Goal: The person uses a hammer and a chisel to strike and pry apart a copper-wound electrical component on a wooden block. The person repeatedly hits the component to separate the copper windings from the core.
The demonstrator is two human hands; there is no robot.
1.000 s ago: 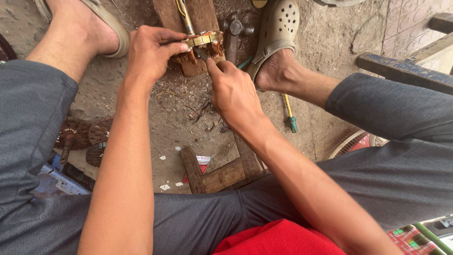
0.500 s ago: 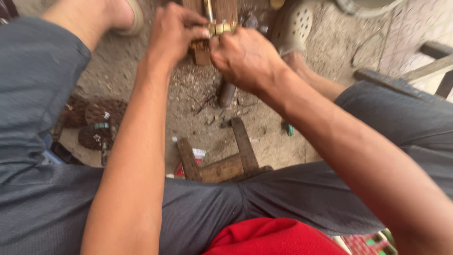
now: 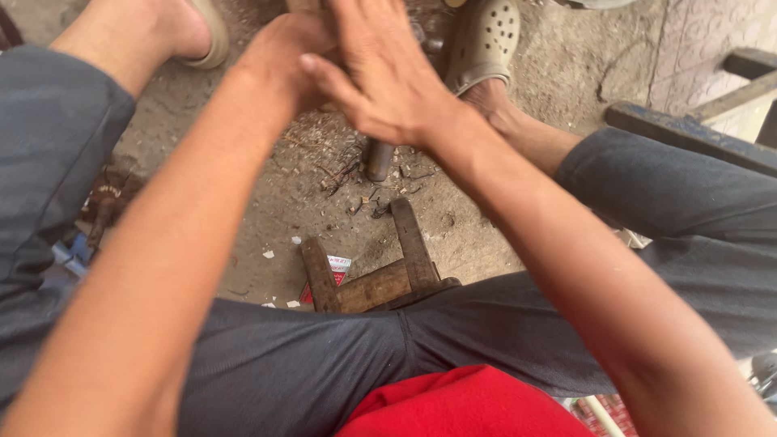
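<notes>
Over the dirt floor (image 3: 267,210), our right hand (image 3: 388,77) spreads open, covering our left hand (image 3: 283,61), whose grip we cannot tell.

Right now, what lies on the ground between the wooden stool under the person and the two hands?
In the head view, between the wooden stool and the hands lies dirt ground with wood chips and a dark metal cylinder.

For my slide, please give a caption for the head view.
Seated person's left hand and right hand meet above the dirt ground, between sandalled feet, wooden stool below.
</notes>
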